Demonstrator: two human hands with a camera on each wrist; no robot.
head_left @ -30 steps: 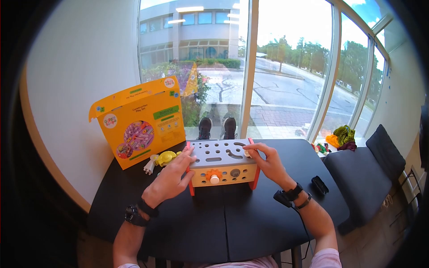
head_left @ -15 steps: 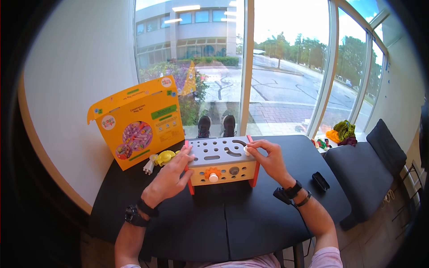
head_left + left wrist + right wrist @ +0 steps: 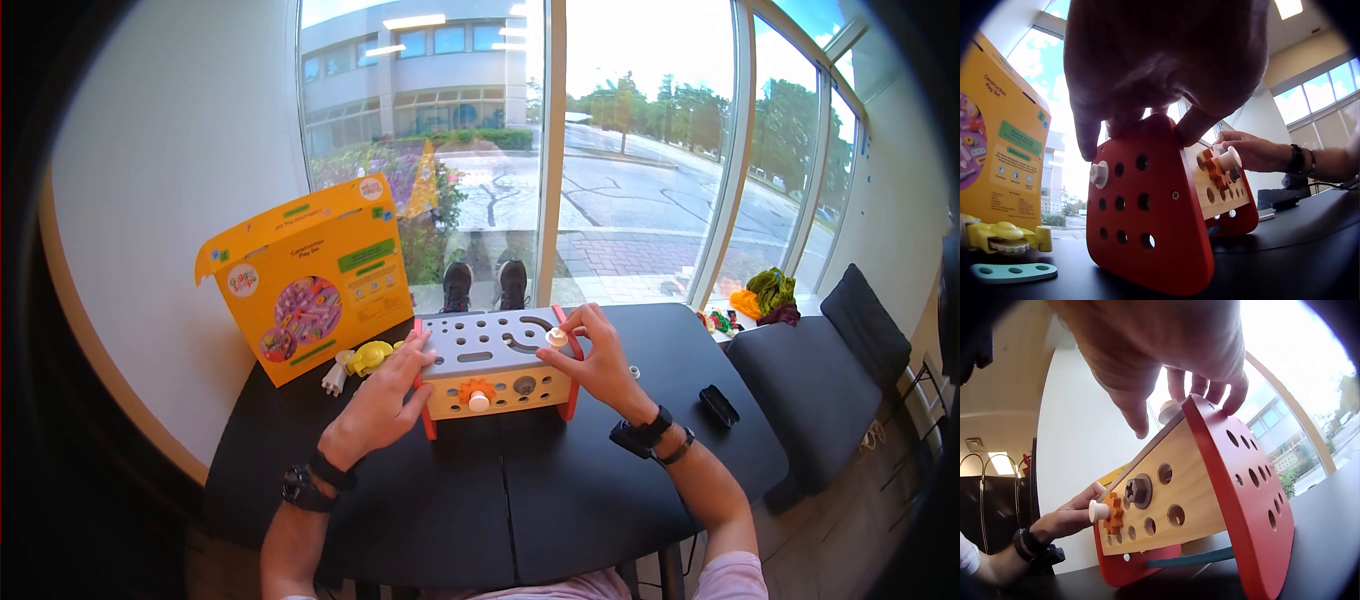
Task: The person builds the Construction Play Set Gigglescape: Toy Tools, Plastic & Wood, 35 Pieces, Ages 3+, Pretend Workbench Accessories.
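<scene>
A toy workbench [image 3: 480, 352] with a grey slotted top, a wooden front and red end panels stands on the black table. My left hand [image 3: 378, 400] grips its left end, fingers over the red panel [image 3: 1141, 206] and thumb at the front corner. At the top's right end, my right hand [image 3: 592, 358] pinches a white peg [image 3: 556, 338] by the curved slot, thumb in front and fingers behind. On the front sit an orange gear [image 3: 478, 386] with a white round-headed peg [image 3: 480, 401] through it, and a grey hex bolt [image 3: 1139, 491]. A white nut [image 3: 1099, 175] is on the left panel.
Behind my left hand lie yellow toy parts [image 3: 368, 356] and a light blue strip with holes [image 3: 1015, 273]. A yellow box [image 3: 310, 280] stands at the back left. A black case [image 3: 718, 406] and a small white piece [image 3: 634, 372] lie on the right.
My right thumb and fingers have shifted around the white peg, which shows more plainly. The small white piece right of that hand has come into view. My left hand stays at the workbench's left end.
</scene>
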